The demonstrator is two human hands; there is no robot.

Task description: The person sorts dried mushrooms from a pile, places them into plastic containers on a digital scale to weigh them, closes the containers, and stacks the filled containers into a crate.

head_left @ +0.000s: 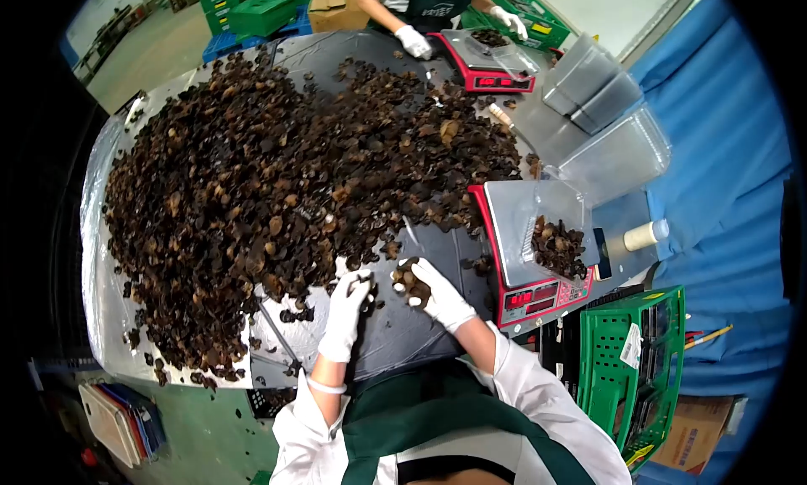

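Observation:
A wide heap of dark brown dried pieces (252,166), resembling dried fungus, covers much of the table. At its near edge my left hand (346,308), in a white glove, is curled around some of the dark pieces. Just to the right, my right hand (437,296), gloved too, has its fingers closed round a small bunch of brown pieces (413,285). Right of my hands stands a red scale (502,271) with a lit display. On its plate a clear plastic box (555,201) holds some dried pieces (558,248).
Across the table a co-worker's gloved hands (414,42) are near a second red scale (498,83). Clear boxes (618,153) stand at the right, beside a cream roll (643,236). A green crate (605,350) is below the table's right edge.

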